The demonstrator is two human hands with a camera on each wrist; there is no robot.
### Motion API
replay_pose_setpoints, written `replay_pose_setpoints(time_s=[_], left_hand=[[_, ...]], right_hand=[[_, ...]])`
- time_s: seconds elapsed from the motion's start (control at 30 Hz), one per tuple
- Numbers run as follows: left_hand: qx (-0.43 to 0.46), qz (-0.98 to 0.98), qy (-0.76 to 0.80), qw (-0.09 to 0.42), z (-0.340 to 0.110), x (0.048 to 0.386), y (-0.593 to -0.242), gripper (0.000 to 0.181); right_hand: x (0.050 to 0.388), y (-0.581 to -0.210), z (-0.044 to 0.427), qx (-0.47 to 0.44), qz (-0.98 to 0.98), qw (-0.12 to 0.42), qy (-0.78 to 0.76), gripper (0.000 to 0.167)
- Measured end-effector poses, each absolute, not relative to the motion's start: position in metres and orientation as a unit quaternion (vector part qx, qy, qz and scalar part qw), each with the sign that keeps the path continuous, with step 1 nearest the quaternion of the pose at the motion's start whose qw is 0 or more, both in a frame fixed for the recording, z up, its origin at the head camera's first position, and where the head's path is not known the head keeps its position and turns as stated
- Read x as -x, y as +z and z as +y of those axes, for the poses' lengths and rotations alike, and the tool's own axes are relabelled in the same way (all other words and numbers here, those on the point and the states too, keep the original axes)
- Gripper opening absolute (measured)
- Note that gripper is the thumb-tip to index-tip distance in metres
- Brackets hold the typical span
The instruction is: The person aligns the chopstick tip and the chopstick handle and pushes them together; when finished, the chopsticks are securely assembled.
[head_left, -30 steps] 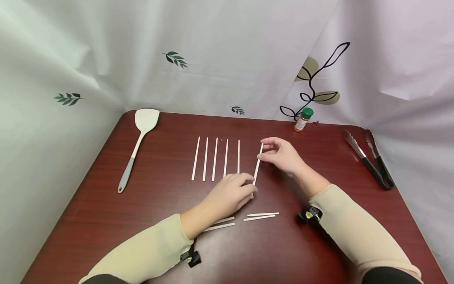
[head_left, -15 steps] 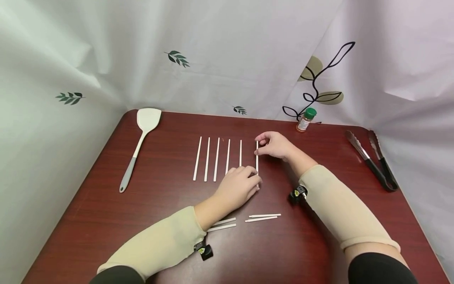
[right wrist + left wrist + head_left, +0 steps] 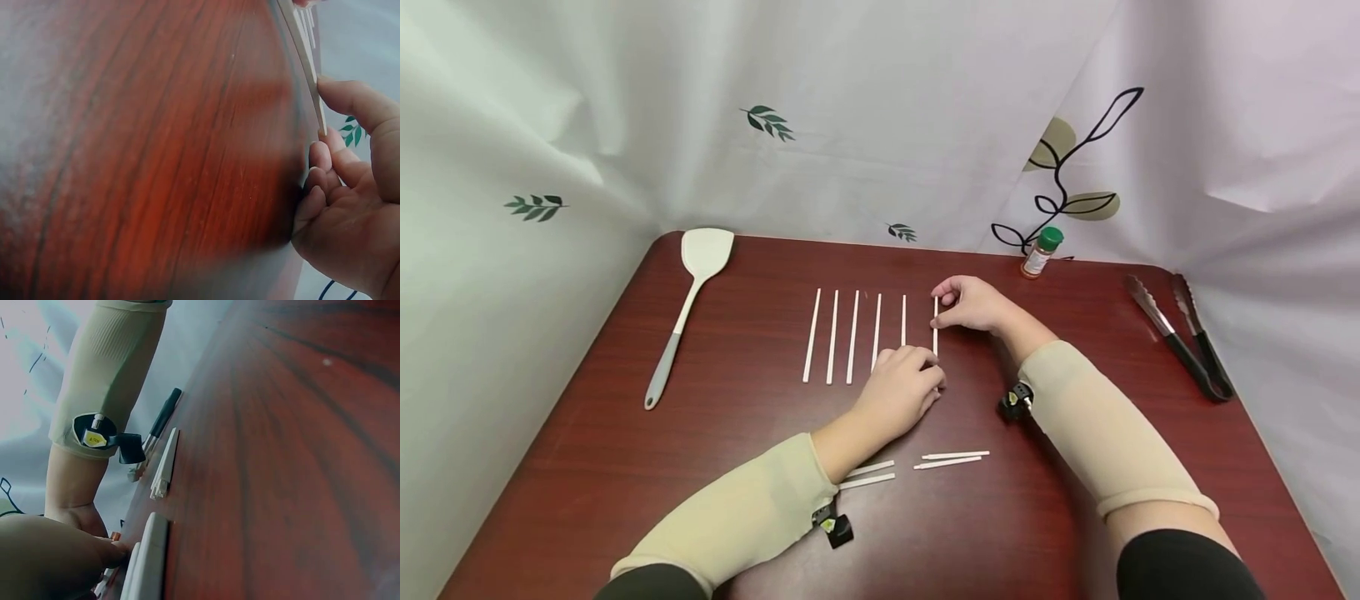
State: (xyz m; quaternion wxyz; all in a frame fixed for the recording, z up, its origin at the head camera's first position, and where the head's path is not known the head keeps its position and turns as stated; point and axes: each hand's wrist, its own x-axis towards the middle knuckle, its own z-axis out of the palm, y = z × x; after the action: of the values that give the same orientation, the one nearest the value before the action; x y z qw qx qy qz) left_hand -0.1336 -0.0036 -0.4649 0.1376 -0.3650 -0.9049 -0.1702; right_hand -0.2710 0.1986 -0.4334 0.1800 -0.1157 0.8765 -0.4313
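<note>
A slim white stick (image 3: 936,340) lies nearly in line with the view at the right end of a row of similar sticks. My right hand (image 3: 973,305) holds its far end; in the right wrist view the thumb presses its side and a fingertip meets its tip (image 3: 304,53). Over the near end is my left hand (image 3: 904,389), fingers curled down around it, hiding that end. To its left, several white sticks (image 3: 832,337) lie roughly parallel and spaced apart, the nearest ones partly covered by the left hand.
Two shorter white sticks (image 3: 951,460) lie crosswise nearer me; two more (image 3: 868,481) are partly under the left forearm. A white spatula (image 3: 688,312) lies at left. A green-capped spice bottle (image 3: 1041,253) stands at back right, metal tongs (image 3: 1183,337) at far right of the table (image 3: 1000,525).
Both hands have moved the held stick leftward, closer to the row, and turned it from slanted to nearly parallel with the others. The other sticks look unmoved.
</note>
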Motion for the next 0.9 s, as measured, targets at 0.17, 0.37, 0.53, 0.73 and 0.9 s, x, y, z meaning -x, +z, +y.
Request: replay_pose_setpoints(time_s=[0.17,0.37,0.53,0.73,0.9], left_hand=[[0.353,-0.914,-0.159,0.124,-0.002,0.133,-0.463,0.004],[0.332,-0.926,-0.142,0.112,0.001,0.132,-0.460,0.004],[0.324,-0.931,-0.133,0.102,0.000,0.133,-0.459,0.004],[0.322,-0.933,-0.130,0.095,-0.001,0.134,-0.458,0.005],[0.323,-0.932,-0.136,0.094,-0.003,0.135,-0.459,0.006]], right_hand=[[0.272,-0.432,0.195,0.112,0.877,0.186,-0.428,0.049],[0.273,-0.431,0.191,0.119,0.886,0.188,-0.406,0.049],[0.273,-0.431,0.190,0.120,0.898,0.181,-0.382,0.049],[0.271,-0.433,0.188,0.129,0.906,0.168,-0.366,0.050],[0.270,-0.435,0.189,0.129,0.905,0.155,-0.374,0.053]])
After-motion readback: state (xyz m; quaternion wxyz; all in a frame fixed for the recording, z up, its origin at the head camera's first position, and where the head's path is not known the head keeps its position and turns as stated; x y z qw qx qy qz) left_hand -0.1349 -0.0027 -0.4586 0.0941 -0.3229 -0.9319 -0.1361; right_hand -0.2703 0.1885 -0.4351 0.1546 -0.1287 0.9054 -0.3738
